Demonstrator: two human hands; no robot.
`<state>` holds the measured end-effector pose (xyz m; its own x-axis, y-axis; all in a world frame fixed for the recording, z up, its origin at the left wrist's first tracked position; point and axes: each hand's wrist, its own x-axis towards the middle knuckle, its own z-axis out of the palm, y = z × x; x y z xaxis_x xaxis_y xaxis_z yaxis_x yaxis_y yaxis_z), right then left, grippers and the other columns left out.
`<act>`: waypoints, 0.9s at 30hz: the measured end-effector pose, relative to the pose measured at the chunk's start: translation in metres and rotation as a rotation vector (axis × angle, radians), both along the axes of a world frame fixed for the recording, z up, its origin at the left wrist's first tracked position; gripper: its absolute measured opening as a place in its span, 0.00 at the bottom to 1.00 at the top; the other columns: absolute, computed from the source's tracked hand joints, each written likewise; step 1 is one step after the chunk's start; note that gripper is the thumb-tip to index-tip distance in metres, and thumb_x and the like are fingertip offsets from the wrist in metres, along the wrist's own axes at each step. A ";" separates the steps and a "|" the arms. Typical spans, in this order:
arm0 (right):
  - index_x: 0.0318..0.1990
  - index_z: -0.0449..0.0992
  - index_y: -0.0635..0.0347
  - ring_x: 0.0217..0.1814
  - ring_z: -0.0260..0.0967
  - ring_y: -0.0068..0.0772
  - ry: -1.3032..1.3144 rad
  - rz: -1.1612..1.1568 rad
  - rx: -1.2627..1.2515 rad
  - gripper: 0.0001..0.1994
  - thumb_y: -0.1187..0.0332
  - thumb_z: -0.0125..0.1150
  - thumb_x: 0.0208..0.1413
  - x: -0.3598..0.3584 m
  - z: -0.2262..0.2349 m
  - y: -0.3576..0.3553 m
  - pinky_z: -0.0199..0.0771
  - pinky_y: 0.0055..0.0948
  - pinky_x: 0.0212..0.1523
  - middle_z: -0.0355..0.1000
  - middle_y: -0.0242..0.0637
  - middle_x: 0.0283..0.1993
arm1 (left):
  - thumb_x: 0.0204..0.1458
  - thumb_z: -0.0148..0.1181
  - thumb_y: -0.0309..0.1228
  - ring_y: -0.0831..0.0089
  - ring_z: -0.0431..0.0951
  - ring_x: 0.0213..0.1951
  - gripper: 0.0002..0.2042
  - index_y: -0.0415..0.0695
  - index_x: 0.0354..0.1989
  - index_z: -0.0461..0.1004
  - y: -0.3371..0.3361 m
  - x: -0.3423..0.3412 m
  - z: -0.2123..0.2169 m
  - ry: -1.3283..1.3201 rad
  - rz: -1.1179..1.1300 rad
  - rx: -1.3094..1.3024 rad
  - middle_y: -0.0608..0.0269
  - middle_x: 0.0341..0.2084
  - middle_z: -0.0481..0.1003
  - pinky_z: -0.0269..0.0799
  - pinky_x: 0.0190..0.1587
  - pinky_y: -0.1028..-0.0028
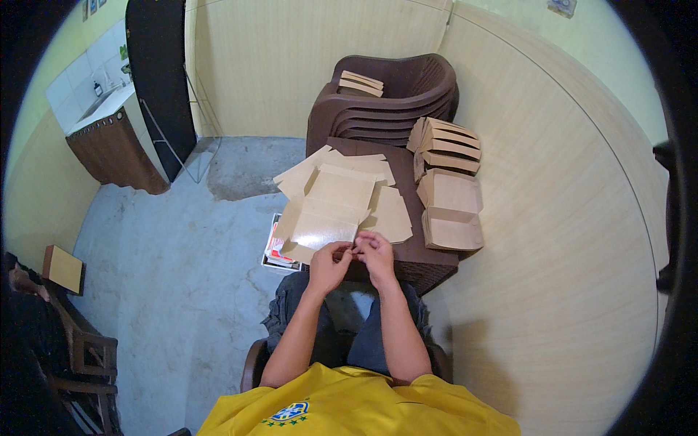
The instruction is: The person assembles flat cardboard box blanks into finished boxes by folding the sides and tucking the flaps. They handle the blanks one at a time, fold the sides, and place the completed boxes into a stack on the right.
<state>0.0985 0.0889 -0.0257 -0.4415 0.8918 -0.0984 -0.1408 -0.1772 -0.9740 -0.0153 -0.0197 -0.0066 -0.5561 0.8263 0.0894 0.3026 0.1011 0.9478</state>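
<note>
At the far left a counter with a sink point(102, 105) is seen against the wall; a flat brown box point(62, 269) is set on a wooden chair point(87, 356) at the left edge of the view; a small stack of printed packets point(275, 247) is seen on the floor just beside the table's left edge. A dark brown table point(425, 265) is placed before the seated person; an unfolded cardboard box blank point(331, 207) is laid on top of a spread of flat blanks point(392, 214) over the table's left half, its near corner reaching the near edge. The left hand point(329, 267) is curled at that near edge, its fingertips pinched on the blank's near corner; the right hand point(376, 256) is held just beside it, touching it, fingers bent and closed on the same corner. Two folded boxes point(451, 211) are stood along the table's right edge, one open-topped, one nearer; a row of part-folded boxes point(447, 145) is stacked at the far right corner. Beyond the table's far edge a stack of brown plastic chairs point(392, 98) is seen, with a few flat blanks on the seat point(361, 82).
</note>
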 end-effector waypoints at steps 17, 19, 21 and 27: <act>0.51 0.86 0.66 0.45 0.82 0.29 -0.343 0.020 0.276 0.11 0.74 0.70 0.64 0.008 0.010 0.019 0.83 0.30 0.49 0.85 0.38 0.43 | 0.54 0.71 0.32 0.60 0.86 0.49 0.16 0.41 0.50 0.86 0.017 0.025 -0.019 0.142 -0.031 0.191 0.59 0.51 0.83 0.82 0.51 0.64; 0.53 0.85 0.64 0.47 0.83 0.29 -0.273 0.016 0.318 0.13 0.75 0.70 0.62 0.014 0.012 0.013 0.84 0.30 0.51 0.85 0.38 0.45 | 0.58 0.69 0.31 0.61 0.87 0.47 0.14 0.39 0.51 0.83 0.024 0.018 -0.025 -0.035 -0.025 0.255 0.56 0.46 0.85 0.82 0.50 0.65; 0.54 0.85 0.64 0.48 0.82 0.28 -0.255 0.016 0.303 0.14 0.78 0.68 0.60 0.019 0.014 0.010 0.83 0.29 0.52 0.84 0.39 0.47 | 0.62 0.66 0.31 0.61 0.88 0.45 0.13 0.37 0.51 0.80 0.030 0.013 -0.023 -0.261 0.032 0.242 0.54 0.41 0.85 0.82 0.49 0.65; 0.53 0.83 0.66 0.51 0.81 0.29 -0.386 -0.055 0.281 0.15 0.82 0.68 0.58 0.020 0.013 0.017 0.83 0.26 0.55 0.80 0.40 0.48 | 0.65 0.64 0.32 0.54 0.87 0.45 0.11 0.37 0.49 0.79 0.011 0.008 0.018 -0.048 0.019 0.169 0.48 0.43 0.83 0.81 0.48 0.61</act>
<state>0.1181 0.1063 -0.0129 -0.3720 0.9282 0.0021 0.2386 0.0977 -0.9662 -0.0076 -0.0089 0.0119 -0.5783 0.7912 0.1989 0.2557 -0.0557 0.9652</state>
